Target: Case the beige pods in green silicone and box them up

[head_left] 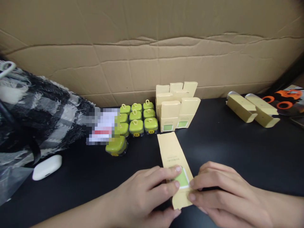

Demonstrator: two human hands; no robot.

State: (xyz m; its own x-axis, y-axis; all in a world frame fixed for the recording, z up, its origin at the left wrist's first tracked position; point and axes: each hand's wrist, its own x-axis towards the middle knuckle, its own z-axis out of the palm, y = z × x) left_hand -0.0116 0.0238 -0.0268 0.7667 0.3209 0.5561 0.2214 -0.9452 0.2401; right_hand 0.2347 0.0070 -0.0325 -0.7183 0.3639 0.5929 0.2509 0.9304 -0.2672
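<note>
Here, at the far left, a shaggy black, grey and white checked fabric (59,109) is heaped beside the table (213,145). At the near left edge is a clear plastic bag (11,183), with a rounded white case (47,167) just to its right. Next comes a pixelated patch (103,125), its content unreadable. To its right, green-lidded containers (136,125) stand in three rows of three, most with a pale loop visible on the lid; a tenth green-lidded container (116,145) stands nearer and to the left.

The left hand (144,193) comes in from the near left, its grip pinching a pale yellow carton (171,147): two fingers press on top beside the green square, the thumb lies at the near end. This carton lies lengthwise in the near middle, its far end just in front of the standing cartons (169,109), which cluster right of the containers with their top flaps raised. The right hand (225,193) meets the carton from the near right, its grip pinching the right edge, fingertips close together.

Farther right, two open boxes (242,106) lie side by side, near a black-and-orange item (285,103) at the right edge. A creased cardboard sheet (142,72) spans the far side.
</note>
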